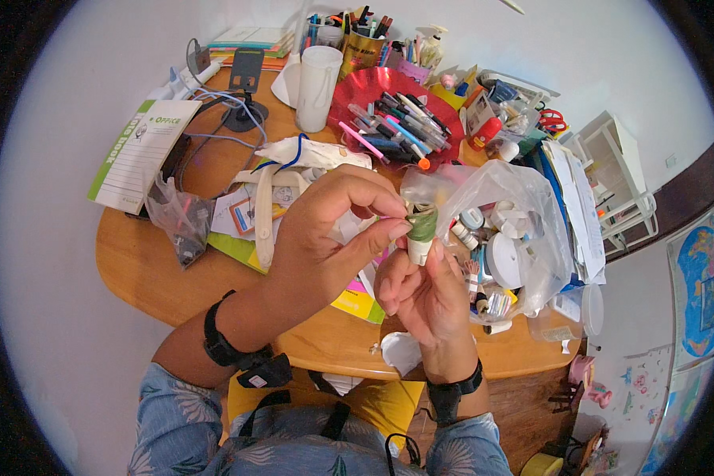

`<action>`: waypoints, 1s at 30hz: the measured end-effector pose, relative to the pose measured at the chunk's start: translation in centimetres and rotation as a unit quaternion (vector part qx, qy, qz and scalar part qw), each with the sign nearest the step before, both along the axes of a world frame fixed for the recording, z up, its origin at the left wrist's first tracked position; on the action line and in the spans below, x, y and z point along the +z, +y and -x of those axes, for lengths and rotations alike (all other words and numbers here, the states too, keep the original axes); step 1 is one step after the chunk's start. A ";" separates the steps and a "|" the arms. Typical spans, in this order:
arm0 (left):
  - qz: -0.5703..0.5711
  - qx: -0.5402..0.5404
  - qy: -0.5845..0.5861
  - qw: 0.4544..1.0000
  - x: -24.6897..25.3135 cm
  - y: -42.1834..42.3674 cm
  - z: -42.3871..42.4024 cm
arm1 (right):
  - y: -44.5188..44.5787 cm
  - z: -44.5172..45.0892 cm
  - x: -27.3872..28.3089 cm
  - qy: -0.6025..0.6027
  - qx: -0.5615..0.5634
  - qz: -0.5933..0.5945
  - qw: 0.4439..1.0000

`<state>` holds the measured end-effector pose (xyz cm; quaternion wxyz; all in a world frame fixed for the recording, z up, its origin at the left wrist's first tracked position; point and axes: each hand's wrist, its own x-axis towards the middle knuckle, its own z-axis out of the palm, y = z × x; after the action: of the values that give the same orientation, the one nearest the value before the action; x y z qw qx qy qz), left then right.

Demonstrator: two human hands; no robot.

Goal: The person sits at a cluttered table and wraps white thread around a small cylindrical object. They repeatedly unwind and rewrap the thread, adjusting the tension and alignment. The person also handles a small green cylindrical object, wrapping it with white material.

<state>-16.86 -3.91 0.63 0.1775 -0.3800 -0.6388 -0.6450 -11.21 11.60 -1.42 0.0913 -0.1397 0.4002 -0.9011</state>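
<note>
Upright above the table, a small spool of green thread [421, 229] with a white lower end sits in the fingers of my right hand [425, 291]. From the left, the thumb and forefinger of my left hand [345, 223] pinch at the spool's upper side. Whether a loose thread end lies between those fingertips is too small to tell. Just right of the spool, an open clear plastic bag [535, 238] holds several spools, a white roll [504, 260] and other small sewing things.
Behind my hands, a red dish [357, 89] is heaped with pens. A white cup [319, 89], a phone stand [245, 83] and a notebook [140, 154] stand around the wooden table's [149, 285] back and left. A clear jar [571, 315] lies near the right edge.
</note>
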 end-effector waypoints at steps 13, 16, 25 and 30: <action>0.040 0.046 0.073 0.995 0.5 -0.2 0.2 | -0.1 -0.1 0.2 0.013 -0.019 -0.010 1.000; 0.045 0.029 0.057 0.997 0.5 -0.1 0.2 | 0.1 0.0 0.3 0.019 -0.019 -0.009 1.000; -0.119 -0.225 -0.246 0.935 -0.5 0.4 0.4 | 0.0 0.0 0.4 0.010 0.000 -0.013 1.000; -0.119 -0.281 -0.305 0.902 0.0 0.3 0.2 | -0.1 -0.1 0.2 0.007 0.012 0.009 1.000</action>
<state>-17.07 -3.60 0.67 -0.1705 -0.3050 -0.4471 -0.8234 -11.15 11.54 -1.21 0.0981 -0.1514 0.3909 -0.9026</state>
